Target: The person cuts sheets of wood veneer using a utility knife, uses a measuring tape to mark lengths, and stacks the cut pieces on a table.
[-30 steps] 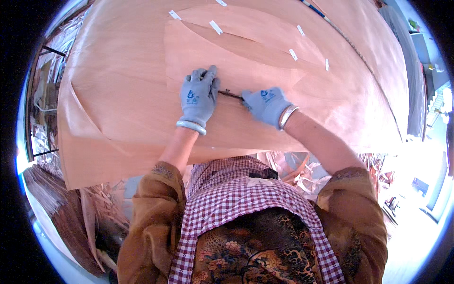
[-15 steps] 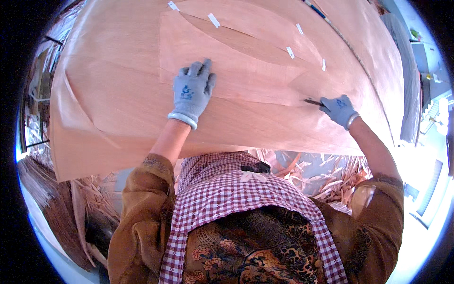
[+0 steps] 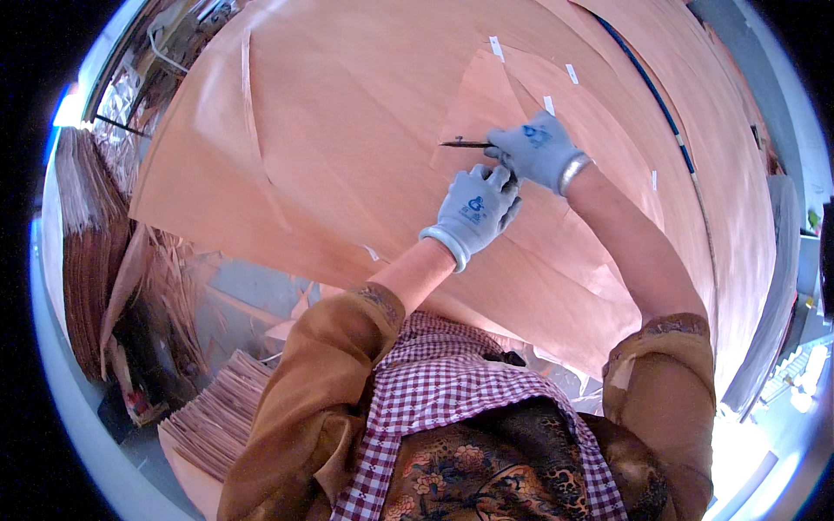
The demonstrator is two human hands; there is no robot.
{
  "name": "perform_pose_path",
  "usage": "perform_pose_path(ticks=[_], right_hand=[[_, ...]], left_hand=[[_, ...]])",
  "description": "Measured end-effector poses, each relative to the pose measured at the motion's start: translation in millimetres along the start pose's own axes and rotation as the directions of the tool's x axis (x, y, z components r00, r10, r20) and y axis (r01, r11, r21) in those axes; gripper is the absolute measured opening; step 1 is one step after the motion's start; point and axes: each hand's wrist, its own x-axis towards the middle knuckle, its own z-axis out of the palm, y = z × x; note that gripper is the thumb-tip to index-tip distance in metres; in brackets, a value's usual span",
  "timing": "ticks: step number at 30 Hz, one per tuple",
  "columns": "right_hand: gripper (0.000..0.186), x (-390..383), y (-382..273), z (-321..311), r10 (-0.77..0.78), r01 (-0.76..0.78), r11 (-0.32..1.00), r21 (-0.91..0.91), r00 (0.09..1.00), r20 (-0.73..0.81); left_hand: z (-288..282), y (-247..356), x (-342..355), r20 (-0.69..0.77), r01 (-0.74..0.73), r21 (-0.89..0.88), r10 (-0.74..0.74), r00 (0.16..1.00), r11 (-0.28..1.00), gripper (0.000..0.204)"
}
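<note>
A broad pinkish-tan sheet of thin wood veneer (image 3: pixel 347 104) is spread out before me. Over it, toward the right, lies a smaller pointed veneer piece (image 3: pixel 478 91), with strips of white tape (image 3: pixel 496 49) stuck around it. My right hand (image 3: pixel 537 152), in a pale grey-blue glove, grips a slim dark knife (image 3: pixel 465 144) whose tip points left above the piece. Just below and left of it is my left hand (image 3: pixel 476 208), gloved alike, its fingers bent and drawn together close to the right fingers. What those left fingers hold, if anything, is hidden.
A long thin dark-blue and tan rod (image 3: pixel 647 78) lies curving across the sheet on the right. At the left stands a thick stack of brown veneer (image 3: pixel 91 260); another stack (image 3: pixel 217 404) is at lower left. Torn scraps (image 3: pixel 178 295) litter the area beyond the sheet's near edge.
My hands, wide apart before, have come together. The right one moved left with the knife; the left one went from lying spread on the veneer to bent fingers. The whole view has turned.
</note>
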Motion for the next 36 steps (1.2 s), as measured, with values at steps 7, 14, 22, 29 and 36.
perform_pose_path(ticks=[7, 14, 22, 29, 36], right_hand=[[0.016, -13, 23, 18, 0.034, -0.032, 0.999, -0.029, 0.995, 0.096], [0.021, -114, 68, 40, 0.323, -0.319, 0.946, -0.063, 0.898, 0.299], [0.019, -116, 42, 21, 0.359, -0.382, 0.924, 0.019, 0.883, 0.303], [0.031, -189, 19, 89, 0.548, -0.571, 0.811, 0.128, 0.818, 0.175], [0.026, -248, -14, 126, 0.674, -0.701, 0.7, 0.135, 0.712, 0.199]], left_hand=[[-2, 0, -1, -0.021, 0.011, 0.001, -0.011, 1.0, 1.0, 0.032], [0, 1, 5, 0.064, 0.019, 0.052, -0.022, 0.998, 0.998, 0.035], [-20, 6, 23, 0.247, -0.076, 0.133, 0.041, 0.968, 0.988, 0.037], [-15, 7, 26, 0.258, -0.095, 0.162, 0.051, 0.965, 0.982, 0.037], [-13, 8, 30, 0.311, -0.111, 0.185, 0.049, 0.949, 0.976, 0.037]])
